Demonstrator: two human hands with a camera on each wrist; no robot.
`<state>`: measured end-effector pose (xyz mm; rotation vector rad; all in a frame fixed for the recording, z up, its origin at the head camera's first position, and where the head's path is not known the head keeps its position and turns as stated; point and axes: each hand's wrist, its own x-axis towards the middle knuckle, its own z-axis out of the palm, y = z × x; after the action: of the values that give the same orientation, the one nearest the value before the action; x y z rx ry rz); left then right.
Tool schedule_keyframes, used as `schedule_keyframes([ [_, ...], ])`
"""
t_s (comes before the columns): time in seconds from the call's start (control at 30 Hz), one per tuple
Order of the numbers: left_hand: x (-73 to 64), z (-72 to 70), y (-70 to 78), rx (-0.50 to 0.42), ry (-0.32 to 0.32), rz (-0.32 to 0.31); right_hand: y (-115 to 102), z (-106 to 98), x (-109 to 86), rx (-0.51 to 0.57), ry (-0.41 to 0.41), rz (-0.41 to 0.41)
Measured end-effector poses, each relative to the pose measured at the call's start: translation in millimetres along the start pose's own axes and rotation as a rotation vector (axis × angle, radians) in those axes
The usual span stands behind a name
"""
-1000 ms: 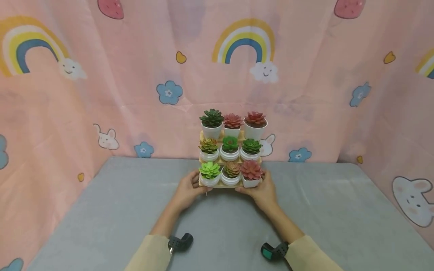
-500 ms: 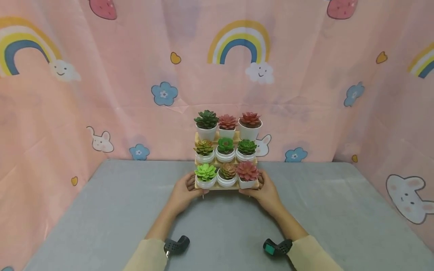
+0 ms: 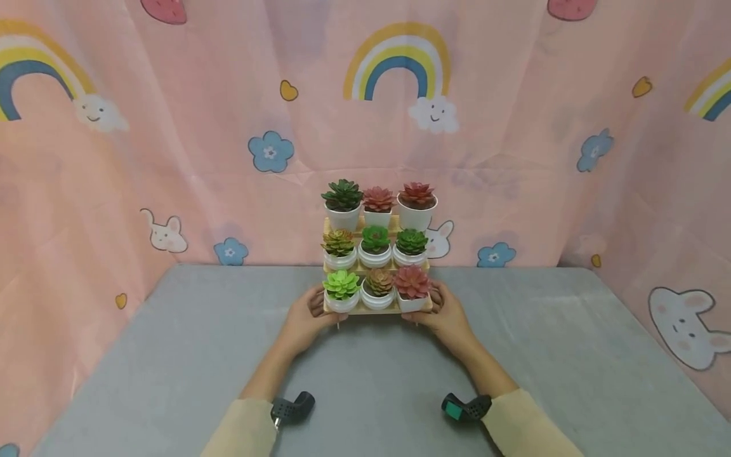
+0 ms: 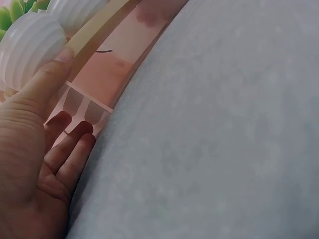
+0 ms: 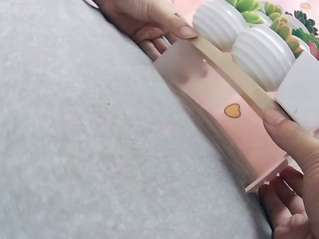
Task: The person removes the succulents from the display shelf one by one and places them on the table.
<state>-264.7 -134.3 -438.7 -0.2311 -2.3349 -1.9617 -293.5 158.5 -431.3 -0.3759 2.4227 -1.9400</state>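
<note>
A three-tier wooden stand [image 3: 374, 311] holds rows of small succulents in white pots, among them a bright green one [image 3: 341, 284] and a red one [image 3: 412, 282] on the lowest tier. My left hand [image 3: 302, 320] grips the stand's left end. Its thumb lies on the front rail, and the other fingers curl underneath in the left wrist view. At the opposite end my right hand [image 3: 451, 320] holds the stand likewise, thumb [image 5: 279, 127] against the wooden rail [image 5: 232, 69] and fingers below. The stand's underside faces the right wrist view, close over the table.
A grey cloth-covered table [image 3: 365, 381] spreads under both forearms. Behind it hangs a pink curtain [image 3: 502, 95] printed with rainbows, flowers and rabbits, close behind the stand. Dark wrist cameras [image 3: 294, 408] are strapped on over light sleeves.
The head view has shifted slightly, moving everything a little left. My right thumb has slid outward along the front rail, and a thin peg under that end now shows.
</note>
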Motion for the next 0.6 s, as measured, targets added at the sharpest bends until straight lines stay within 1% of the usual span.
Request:
schedule_keyframes([
  [0.1,0.7,0.7,-0.3,-0.004,-0.007,0.000,-2,-2,-0.8,0.022,-0.010,0.003],
  [0.13,1.6,0.7,-4.6,-0.005,-0.006,0.008,-2,-2,-0.6,0.024,-0.014,0.004],
  [0.2,0.9,1.0,-5.3,-0.009,-0.008,0.013,-1,-3,0.3,0.032,-0.022,0.009],
  [0.33,0.2,-0.1,-3.2,0.000,-0.009,0.021,0,-4,1.7,0.041,-0.042,0.010],
  [0.5,1.7,-0.6,-2.4,0.003,-0.034,0.058,1,-9,1.1,0.064,-0.102,-0.026],
  [0.6,1.0,-0.3,-3.4,-0.006,-0.035,0.058,3,-12,-0.7,0.082,-0.139,-0.040],
])
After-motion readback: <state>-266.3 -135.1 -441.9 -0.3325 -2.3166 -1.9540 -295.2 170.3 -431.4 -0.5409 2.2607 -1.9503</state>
